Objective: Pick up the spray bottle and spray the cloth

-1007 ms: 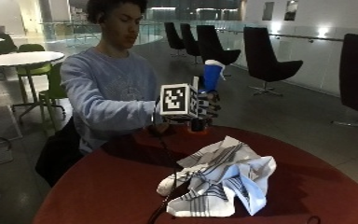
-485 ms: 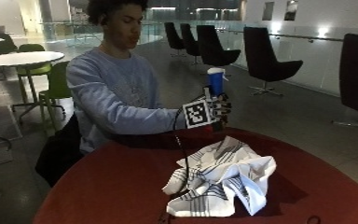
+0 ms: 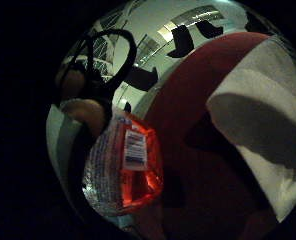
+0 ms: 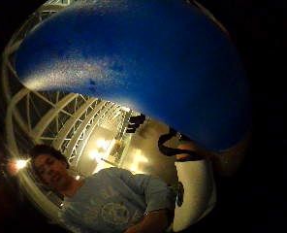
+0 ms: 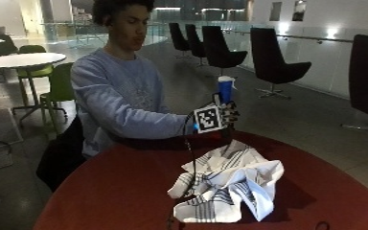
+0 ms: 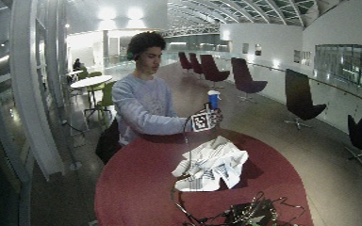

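My right hand (image 5: 225, 115) grips the spray bottle (image 5: 224, 88) upright, beyond the cloth (image 5: 228, 184) on the desk (image 5: 107, 191). Risk: nozzle not aimed down, so spray misses.

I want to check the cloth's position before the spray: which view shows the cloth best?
The outside view: the cloth lies whole and crumpled on the red table, below the spray bottle in the right hand. The wide outside view shows it smaller; the little-finger palm view only an edge; the thumb-side none.
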The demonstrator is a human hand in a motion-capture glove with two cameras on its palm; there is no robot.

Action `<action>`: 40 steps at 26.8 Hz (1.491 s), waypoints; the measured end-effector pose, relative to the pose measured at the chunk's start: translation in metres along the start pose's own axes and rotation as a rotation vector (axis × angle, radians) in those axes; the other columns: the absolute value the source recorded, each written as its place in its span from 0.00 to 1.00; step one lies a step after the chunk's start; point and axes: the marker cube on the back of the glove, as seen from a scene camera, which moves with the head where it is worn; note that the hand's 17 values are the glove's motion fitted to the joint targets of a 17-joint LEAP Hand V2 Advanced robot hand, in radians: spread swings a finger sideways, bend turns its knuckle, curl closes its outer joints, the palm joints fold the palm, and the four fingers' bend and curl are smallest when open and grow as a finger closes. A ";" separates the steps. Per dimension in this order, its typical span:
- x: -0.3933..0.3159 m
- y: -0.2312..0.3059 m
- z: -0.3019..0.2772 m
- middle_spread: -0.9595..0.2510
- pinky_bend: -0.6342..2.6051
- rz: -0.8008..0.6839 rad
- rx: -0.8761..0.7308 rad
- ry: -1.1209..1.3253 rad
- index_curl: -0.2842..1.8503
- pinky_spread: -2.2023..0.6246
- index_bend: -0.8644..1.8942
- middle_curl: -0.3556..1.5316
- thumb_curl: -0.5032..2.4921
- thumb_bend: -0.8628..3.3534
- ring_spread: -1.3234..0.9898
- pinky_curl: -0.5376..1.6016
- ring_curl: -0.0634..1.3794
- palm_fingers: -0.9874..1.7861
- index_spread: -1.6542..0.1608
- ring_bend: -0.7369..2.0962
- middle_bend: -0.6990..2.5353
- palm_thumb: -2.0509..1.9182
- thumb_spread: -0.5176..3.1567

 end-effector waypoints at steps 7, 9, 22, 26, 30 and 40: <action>-0.003 0.004 0.002 0.73 0.31 -0.001 0.013 0.007 0.23 0.79 0.34 0.43 0.37 0.20 0.55 0.42 0.31 0.71 0.76 0.44 0.28 0.74 0.38; -0.005 0.012 -0.007 0.74 0.31 -0.010 0.008 0.039 0.23 0.80 0.33 0.42 0.36 0.19 0.55 0.43 0.32 0.67 0.76 0.45 0.27 0.72 0.39; -0.017 0.108 -0.155 0.75 0.31 -0.076 0.131 0.526 0.24 0.81 0.37 0.41 0.34 0.20 0.55 0.43 0.31 0.62 0.74 0.43 0.27 0.71 0.42; -0.004 0.163 -0.214 0.75 0.30 -0.066 0.144 0.798 0.25 0.83 0.38 0.40 0.33 0.20 0.56 0.42 0.30 0.60 0.74 0.41 0.26 0.70 0.43; 0.021 0.208 -0.258 0.75 0.29 -0.010 0.127 1.000 0.27 0.83 0.39 0.39 0.33 0.20 0.56 0.42 0.29 0.60 0.73 0.40 0.26 0.71 0.43; 0.059 0.266 -0.302 0.76 0.28 0.113 0.139 1.122 0.29 0.84 0.39 0.37 0.32 0.20 0.56 0.41 0.27 0.60 0.73 0.39 0.26 0.71 0.45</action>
